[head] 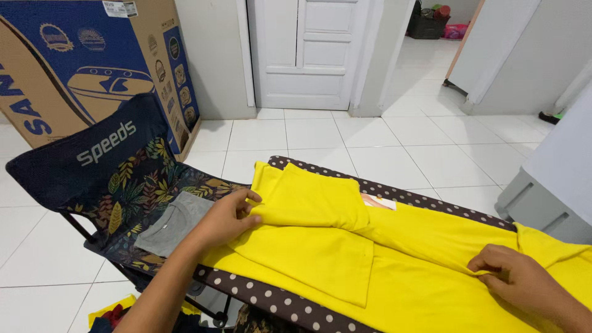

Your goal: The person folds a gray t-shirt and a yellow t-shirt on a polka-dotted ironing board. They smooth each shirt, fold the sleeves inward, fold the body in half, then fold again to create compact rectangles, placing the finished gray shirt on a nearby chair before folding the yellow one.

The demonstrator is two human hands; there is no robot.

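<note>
A bright yellow shirt [382,265] lies spread on an ironing board with a brown, white-dotted cover [290,305]. One sleeve is folded across the body. My left hand [229,216] grips the folded sleeve's edge at the shirt's left end, fingers curled over the cloth. My right hand [524,280] pinches a fold of the yellow fabric near the right side.
A dark folding chair with a leaf print [92,179] stands left of the board, with a folded grey garment [176,223] on its seat. Behind it stands a large cardboard box [80,68]. White tiled floor, a white door [308,52] and a grey cabinet [555,197] surround the board.
</note>
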